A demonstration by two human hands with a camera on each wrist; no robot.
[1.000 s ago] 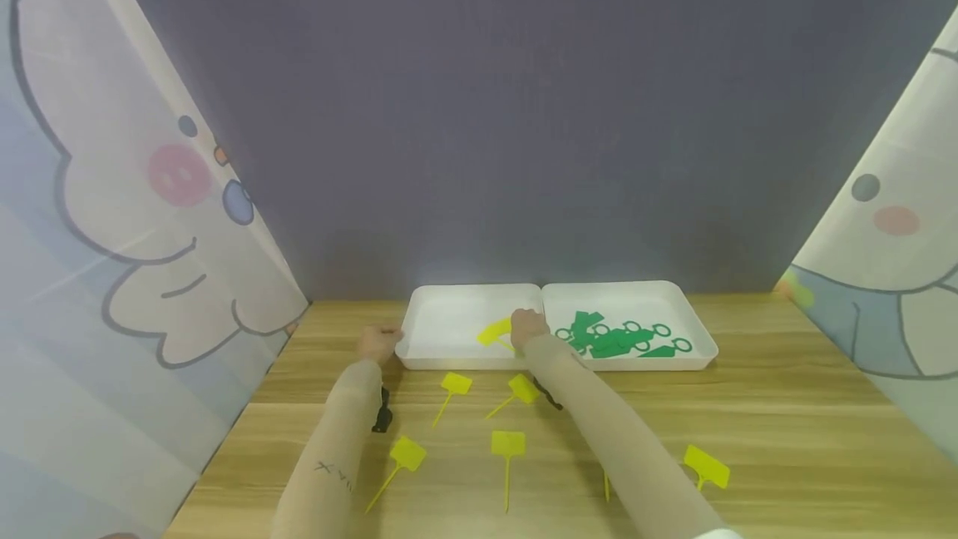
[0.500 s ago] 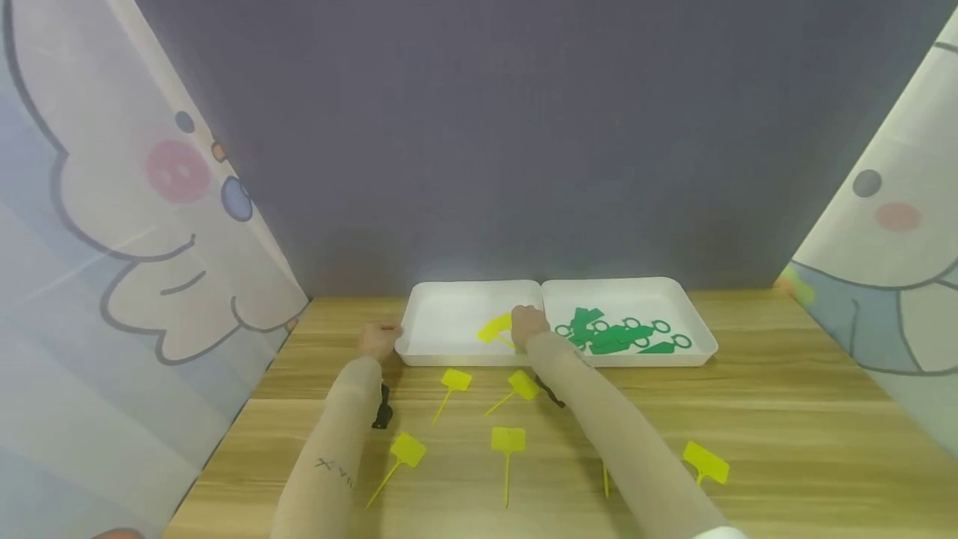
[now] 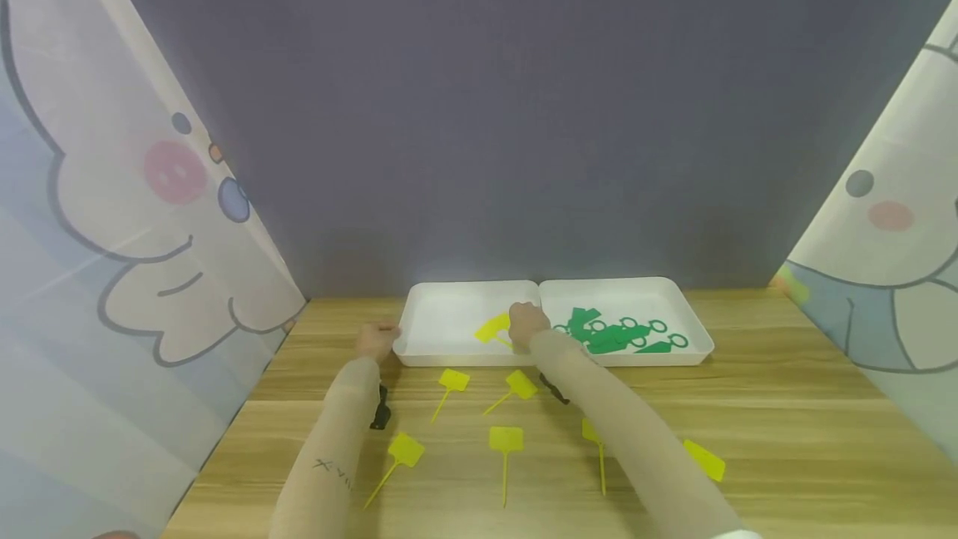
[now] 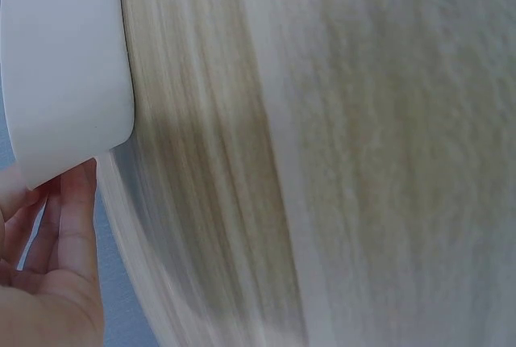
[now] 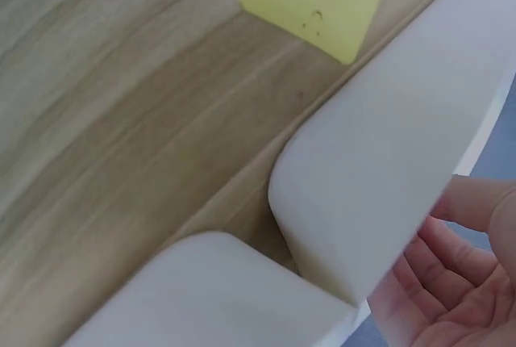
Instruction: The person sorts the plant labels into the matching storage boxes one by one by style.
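Observation:
My left hand (image 3: pixel 374 341) grips the left end of the left white tray (image 3: pixel 441 318). In the left wrist view its fingers (image 4: pixel 78 226) meet the tray's end wall near the corner, thumb at the rim. At the tray's other end, beside the seam with the second tray, my right hand (image 3: pixel 528 323) holds the rim. The right wrist view shows its thumb (image 5: pixel 472 202) and fingers partly hidden behind the tray wall (image 5: pixel 379 153). Yellow plant labels (image 3: pixel 491 328) lie inside the left tray, their stems running toward the right hand, which covers part of them.
The right white tray (image 3: pixel 629 294) holds several green ring-ended tags (image 3: pixel 614 338). Several yellow plant labels (image 3: pixel 506 439) are spread on the wooden table (image 3: pixel 786 406) in front, one partly under the right forearm. A dark grey panel (image 3: pixel 479 123) stands behind the trays.
Both hands keep their places at the tray. The right forearm has shifted slightly right, uncovering more of a yellow label beneath it; the head view has moved a little.

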